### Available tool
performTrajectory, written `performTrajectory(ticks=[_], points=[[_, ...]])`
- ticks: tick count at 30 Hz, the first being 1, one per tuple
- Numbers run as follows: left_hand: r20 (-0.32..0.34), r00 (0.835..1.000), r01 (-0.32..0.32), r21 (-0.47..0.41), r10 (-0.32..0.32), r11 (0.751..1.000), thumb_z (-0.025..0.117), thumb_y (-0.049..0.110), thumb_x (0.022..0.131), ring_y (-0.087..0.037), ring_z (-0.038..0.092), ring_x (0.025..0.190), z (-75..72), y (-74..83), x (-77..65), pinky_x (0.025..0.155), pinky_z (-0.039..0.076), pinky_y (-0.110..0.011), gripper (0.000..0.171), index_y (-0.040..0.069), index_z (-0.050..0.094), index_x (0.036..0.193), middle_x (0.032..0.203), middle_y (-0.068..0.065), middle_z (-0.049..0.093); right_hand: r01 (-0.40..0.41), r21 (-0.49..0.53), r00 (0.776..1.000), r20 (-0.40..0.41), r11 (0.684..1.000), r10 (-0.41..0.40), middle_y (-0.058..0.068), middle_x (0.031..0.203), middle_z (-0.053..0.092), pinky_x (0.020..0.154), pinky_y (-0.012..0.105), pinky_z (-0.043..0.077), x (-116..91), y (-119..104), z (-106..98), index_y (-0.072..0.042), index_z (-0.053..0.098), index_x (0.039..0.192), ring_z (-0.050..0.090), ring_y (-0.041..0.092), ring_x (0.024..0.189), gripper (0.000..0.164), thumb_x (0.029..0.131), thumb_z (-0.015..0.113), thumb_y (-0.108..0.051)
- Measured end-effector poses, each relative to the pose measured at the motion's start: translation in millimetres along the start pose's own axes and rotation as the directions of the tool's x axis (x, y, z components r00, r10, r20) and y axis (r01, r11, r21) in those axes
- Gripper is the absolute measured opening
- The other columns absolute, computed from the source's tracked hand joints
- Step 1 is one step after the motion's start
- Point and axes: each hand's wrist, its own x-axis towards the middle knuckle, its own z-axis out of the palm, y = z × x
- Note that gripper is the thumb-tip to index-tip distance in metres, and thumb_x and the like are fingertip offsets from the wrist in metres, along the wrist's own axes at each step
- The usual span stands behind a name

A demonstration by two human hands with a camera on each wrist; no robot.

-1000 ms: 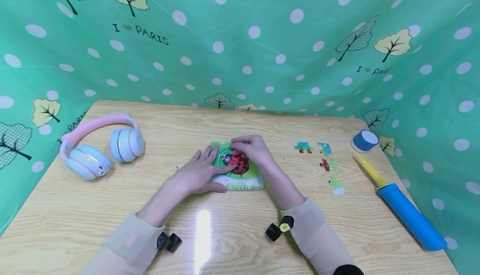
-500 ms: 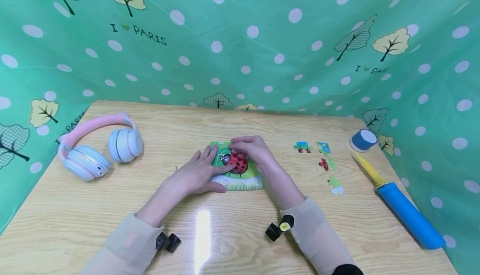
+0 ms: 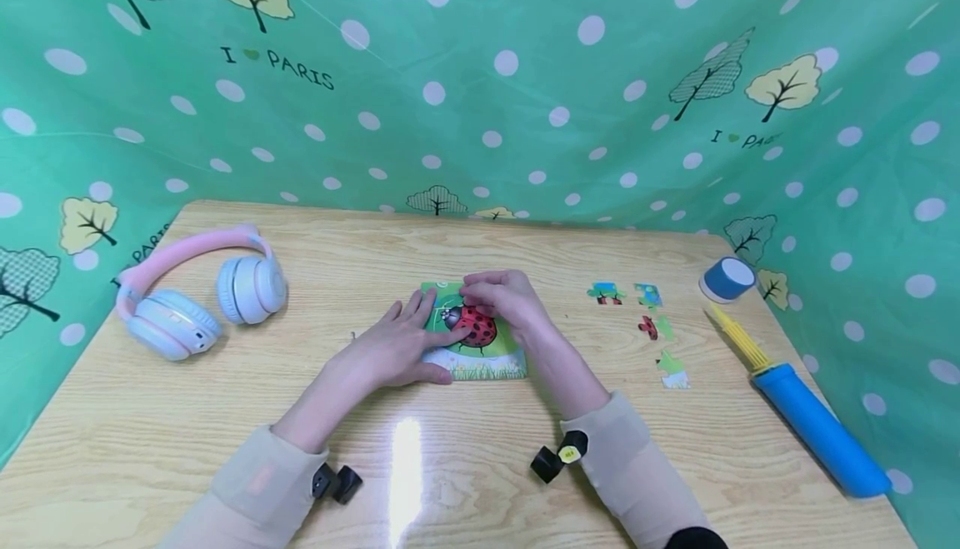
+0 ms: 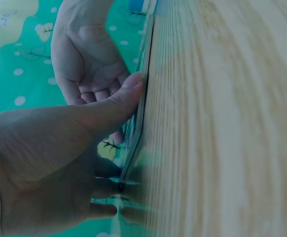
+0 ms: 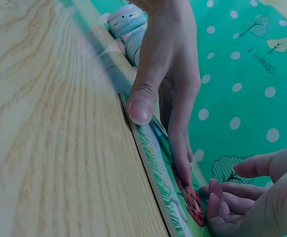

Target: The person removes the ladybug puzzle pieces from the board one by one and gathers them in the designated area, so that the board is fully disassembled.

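Note:
A flat jigsaw puzzle [image 3: 487,368] with a red ladybug on green lies at mid-table. My left hand [image 3: 393,349] rests on its left part, fingers spread, thumb along the near edge and index finger reaching onto the ladybug. The right wrist view shows that left hand [image 5: 173,69] from the side, its thumb at the board's edge. Over the puzzle's upper right, my right hand [image 3: 512,303] touches the surface with loosely bent fingers. Its fingertips meet the picture beside the ladybug in the right wrist view; whether a piece lies under them is hidden.
Loose puzzle pieces lie right of the puzzle, among them a blue-and-green one [image 3: 606,293] and a green-and-white one [image 3: 672,371]. A blue hand pump [image 3: 817,428] and a blue-and-white round container [image 3: 727,280] stand at the right edge. Headphones [image 3: 251,288] lie at left.

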Motion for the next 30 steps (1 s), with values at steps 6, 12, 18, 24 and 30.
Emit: performTrajectory(ticks=[6,12,18,24,30], points=[[-0.018,1.000,0.024,0.001,-0.024,1.000,0.069,0.054,0.092,-0.050,0.006,0.158,1.0,2.4,-0.4,0.127,0.017,-0.067,0.071,0.031,0.046,0.155,0.168,-0.034,0.002,-0.011,-0.021,1.000,0.023,1.000,0.011,0.019,0.127,0.073,0.104,0.037,0.056,0.1,-1.5,-2.6,0.002,0.067,0.131,0.072,0.022,0.110,0.037,0.097,0.068,-0.014],[0.002,0.996,0.087,0.016,-0.087,0.996,0.067,0.059,0.092,-0.054,0.007,0.157,1.8,3.5,0.5,0.127,0.015,-0.067,0.075,0.031,0.042,0.157,0.168,-0.035,0.001,-0.030,-0.028,0.998,0.053,0.999,0.031,0.018,0.129,0.072,0.108,0.038,0.053,-1.1,-4.5,-3.2,0.000,0.067,0.132,0.072,0.023,0.115,0.039,0.097,0.069,-0.016],[-0.002,0.997,0.074,0.022,-0.074,0.997,0.067,0.059,0.092,-0.051,0.006,0.158,1.5,2.7,0.7,0.127,0.014,-0.067,0.075,0.031,0.042,0.157,0.168,-0.035,0.003,-0.036,0.023,0.997,0.074,0.999,0.035,0.018,0.133,0.070,0.111,0.039,0.051,-0.7,-3.6,-4.6,0.002,0.065,0.133,0.071,0.022,0.115,0.039,0.098,0.067,-0.015],[-0.010,0.998,0.060,0.022,-0.060,0.998,0.067,0.059,0.092,-0.051,0.007,0.158,2.4,1.4,0.7,0.127,0.014,-0.067,0.075,0.030,0.043,0.157,0.168,-0.035,0.004,-0.048,0.062,0.996,0.075,0.997,0.043,0.018,0.135,0.069,0.113,0.038,0.049,-0.3,-2.0,-5.3,0.003,0.064,0.135,0.069,0.024,0.118,0.039,0.099,0.065,-0.014],[-0.016,0.998,0.053,0.025,-0.053,0.998,0.068,0.059,0.092,-0.050,0.008,0.158,1.9,1.4,0.2,0.127,0.015,-0.067,0.075,0.030,0.044,0.157,0.168,-0.036,0.005,-0.053,0.071,0.996,0.072,0.996,0.048,0.019,0.134,0.069,0.112,0.037,0.050,-0.2,-3.0,-4.7,0.003,0.064,0.134,0.069,0.022,0.115,0.039,0.099,0.064,-0.014]])
